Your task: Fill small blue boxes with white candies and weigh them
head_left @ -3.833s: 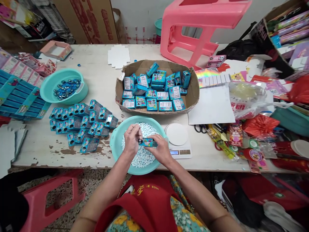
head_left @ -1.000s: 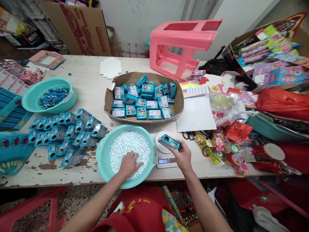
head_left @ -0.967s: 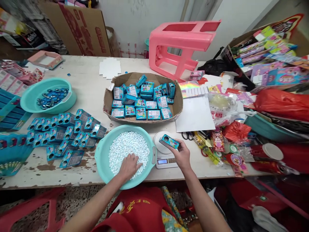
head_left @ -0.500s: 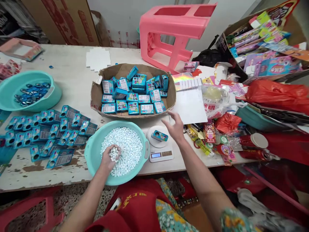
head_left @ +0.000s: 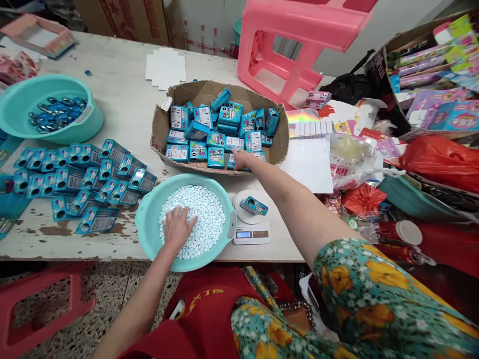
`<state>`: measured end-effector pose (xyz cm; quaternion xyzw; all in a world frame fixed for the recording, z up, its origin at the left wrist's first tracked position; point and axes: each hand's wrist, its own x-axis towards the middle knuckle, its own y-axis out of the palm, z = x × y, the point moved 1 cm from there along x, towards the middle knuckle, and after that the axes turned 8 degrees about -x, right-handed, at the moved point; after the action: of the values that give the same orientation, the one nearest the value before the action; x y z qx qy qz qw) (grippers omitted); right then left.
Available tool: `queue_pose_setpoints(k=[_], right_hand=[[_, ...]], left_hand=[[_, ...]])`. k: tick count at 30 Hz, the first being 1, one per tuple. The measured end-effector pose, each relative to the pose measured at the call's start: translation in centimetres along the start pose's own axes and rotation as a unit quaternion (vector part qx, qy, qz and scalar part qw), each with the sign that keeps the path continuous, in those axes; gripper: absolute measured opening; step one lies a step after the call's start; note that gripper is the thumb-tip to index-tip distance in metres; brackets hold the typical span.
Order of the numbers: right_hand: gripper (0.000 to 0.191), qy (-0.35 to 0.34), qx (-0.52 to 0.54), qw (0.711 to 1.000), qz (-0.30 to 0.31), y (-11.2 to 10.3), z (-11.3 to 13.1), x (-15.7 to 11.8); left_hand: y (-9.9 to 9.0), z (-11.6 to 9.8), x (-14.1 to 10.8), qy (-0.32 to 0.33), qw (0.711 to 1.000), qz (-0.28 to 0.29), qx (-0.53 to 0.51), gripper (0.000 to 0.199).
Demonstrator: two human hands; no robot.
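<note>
My left hand (head_left: 178,228) rests palm down with fingers spread on small white candies (head_left: 204,217) in a turquoise basin (head_left: 149,252). My right hand (head_left: 243,159) reaches over the near edge of a cardboard tray (head_left: 159,142). Its fingers are bent down on a small blue candy box (head_left: 231,160) in the front row; the fingertips are partly hidden. Several more blue candy boxes (head_left: 215,157) fill the tray. One blue box with a round opening (head_left: 254,205) lies on the round pan of a white kitchen scale (head_left: 262,234), whose display is lit.
At the left, several blue boxes (head_left: 98,220) lie in rows beside a turquoise basin (head_left: 84,127) of shiny blue pieces. A pink stool (head_left: 299,22) lies on its side behind the tray. Papers (head_left: 309,167), a red bag (head_left: 362,199) and a crowded carton (head_left: 377,80) occupy the right.
My left hand has opened and let go of the white candies it held. My right hand has moved from beside the scale up into the tray. The view has shifted slightly.
</note>
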<state>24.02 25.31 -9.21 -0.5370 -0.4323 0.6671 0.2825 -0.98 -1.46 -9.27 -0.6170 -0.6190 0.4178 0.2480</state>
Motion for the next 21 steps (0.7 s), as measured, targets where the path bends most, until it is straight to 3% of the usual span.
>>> queue_pose_setpoints(k=[3,5,7,8,10,13,15,17,19,21], right_hand=[[0.085,0.011,0.023,1.0,-0.009,-0.7,-0.5,-0.2],[0.085,0.01,0.046,0.999,-0.022,-2.0,-1.3,-1.1],[0.086,-0.005,0.134,0.989,-0.066,-3.8,-2.0,-3.2],[0.087,-0.024,0.219,0.97,-0.099,-4.7,-2.2,-5.0],[0.086,-0.096,0.432,0.886,-0.139,-6.0,-1.8,-9.5],[0.079,-0.189,0.657,0.722,-0.109,-5.2,1.4,-17.1],[0.076,-0.188,0.749,0.629,-0.084,-2.9,4.5,-21.3],[0.076,-0.164,0.787,0.59,-0.074,-0.3,7.6,-24.0],[0.079,-0.151,0.81,0.565,-0.042,1.8,10.1,-25.4],[0.074,-0.136,0.846,0.516,0.005,3.2,11.7,-25.8]], left_hand=[[0.9,-0.1,-1.1,-0.03,0.994,0.054,0.091,0.056],[1.8,-0.5,-2.2,-0.025,0.991,0.087,0.102,0.056],[2.6,-1.1,-3.0,-0.006,0.991,0.104,0.085,0.048],[2.9,-1.3,-3.3,0.002,0.992,0.109,0.065,0.043],[3.3,-1.4,-3.3,0.002,0.993,0.114,-0.005,0.032],[3.0,-0.7,-2.4,-0.069,0.968,0.122,-0.209,0.02],[2.4,0.1,-1.7,-0.158,0.89,0.131,-0.407,0.021],[1.8,0.9,-1.2,-0.244,0.748,0.144,-0.601,0.022],[1.2,1.4,-0.7,-0.297,0.613,0.155,-0.716,0.024],[0.9,1.7,-0.3,-0.32,0.545,0.163,-0.758,0.022]])
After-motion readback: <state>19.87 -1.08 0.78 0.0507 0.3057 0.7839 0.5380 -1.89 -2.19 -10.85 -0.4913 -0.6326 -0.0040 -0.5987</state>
